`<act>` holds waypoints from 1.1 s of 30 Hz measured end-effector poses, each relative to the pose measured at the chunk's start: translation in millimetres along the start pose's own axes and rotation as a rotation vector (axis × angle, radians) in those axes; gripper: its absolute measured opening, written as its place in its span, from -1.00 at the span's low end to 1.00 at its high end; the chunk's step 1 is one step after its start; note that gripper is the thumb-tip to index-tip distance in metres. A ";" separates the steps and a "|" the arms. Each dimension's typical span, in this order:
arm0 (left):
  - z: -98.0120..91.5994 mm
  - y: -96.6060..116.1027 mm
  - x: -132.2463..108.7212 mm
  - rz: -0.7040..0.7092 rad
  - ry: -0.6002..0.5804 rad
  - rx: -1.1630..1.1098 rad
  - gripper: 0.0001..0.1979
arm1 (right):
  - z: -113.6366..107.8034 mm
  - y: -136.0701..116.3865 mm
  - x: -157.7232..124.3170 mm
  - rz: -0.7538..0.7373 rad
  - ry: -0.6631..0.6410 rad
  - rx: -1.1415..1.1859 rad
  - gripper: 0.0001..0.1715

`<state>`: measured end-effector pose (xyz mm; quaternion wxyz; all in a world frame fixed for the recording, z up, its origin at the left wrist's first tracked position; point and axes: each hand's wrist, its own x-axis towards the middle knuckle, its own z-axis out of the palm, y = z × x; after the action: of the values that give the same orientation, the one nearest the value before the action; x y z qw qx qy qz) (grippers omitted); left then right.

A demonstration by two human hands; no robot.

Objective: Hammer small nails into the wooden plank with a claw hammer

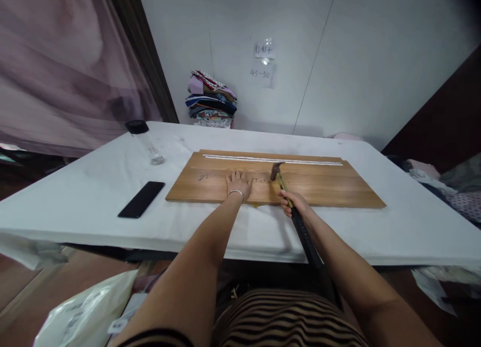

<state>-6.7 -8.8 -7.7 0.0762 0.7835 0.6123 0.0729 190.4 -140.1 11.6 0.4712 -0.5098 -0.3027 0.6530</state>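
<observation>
A long wooden board (319, 184) lies flat across the table, with two thin white strips (263, 159) along its far side. My left hand (238, 184) rests palm down on the board, fingers spread. In my right hand (295, 203) is a claw hammer (278, 171), gripped partway along its handle with the head just over the board. The handle's black end reaches back toward my body. Between my left hand and the hammer head runs a row of several small nails (259, 180). A few loose nails (202, 177) lie on the board's left part.
A black phone (142, 200) lies left of the board on the white-covered table (86, 187). Behind it a clear bottle with a black lid (148, 142) stands on the table. Folded clothes (212, 101) are stacked against the wall. A white plastic bag (86, 309) is below at left.
</observation>
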 end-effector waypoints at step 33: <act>-2.7 -0.3 -0.9 -0.016 -0.007 0.002 -0.40 | 6.3 -13.1 -2.1 0.025 0.021 0.000 -0.61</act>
<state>-7.8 -9.5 -5.2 0.0780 0.7789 0.6184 0.0688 188.5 -136.6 25.7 0.4662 -0.5202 -0.2914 0.6535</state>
